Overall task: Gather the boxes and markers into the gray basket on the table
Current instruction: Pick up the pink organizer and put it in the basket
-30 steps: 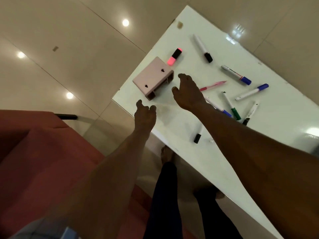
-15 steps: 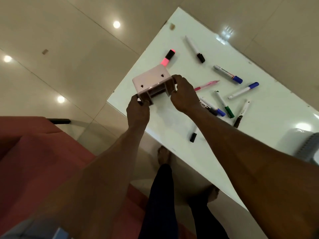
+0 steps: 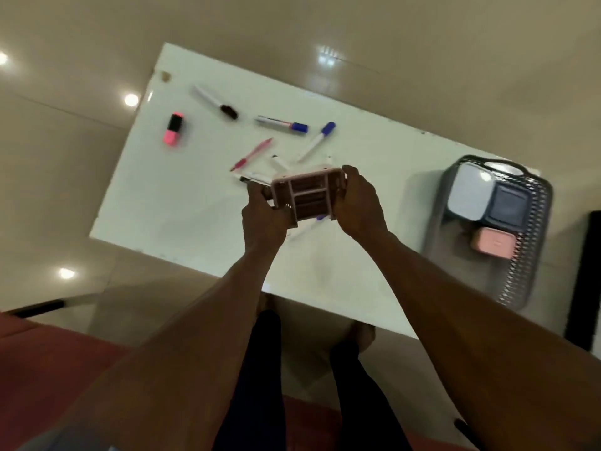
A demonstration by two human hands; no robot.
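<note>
Both hands hold a pink box (image 3: 307, 198) with open compartments above the middle of the white table (image 3: 195, 203). My left hand (image 3: 263, 216) grips its left end and my right hand (image 3: 359, 203) grips its right end. Several markers lie on the table beyond and under the box: a pink highlighter (image 3: 174, 129), a black-capped marker (image 3: 216, 102), two blue-capped markers (image 3: 283, 124) (image 3: 317, 141) and a pink pen (image 3: 251, 154). The gray basket (image 3: 533, 255) stands at the table's right end and holds a white box (image 3: 468, 196), a blue-gray box (image 3: 509, 205) and a small pink box (image 3: 492, 244).
The table's near edge runs just in front of my legs (image 3: 260, 369). A red seat (image 3: 48, 369) lies at lower left, and a dark object (image 3: 585, 281) stands to the right of the basket. Glossy beige floor surrounds the table.
Both hands reached the pink box near the table's left edge, gripped it, and lifted it toward the right. The view has swung right, bringing the basket into sight.
</note>
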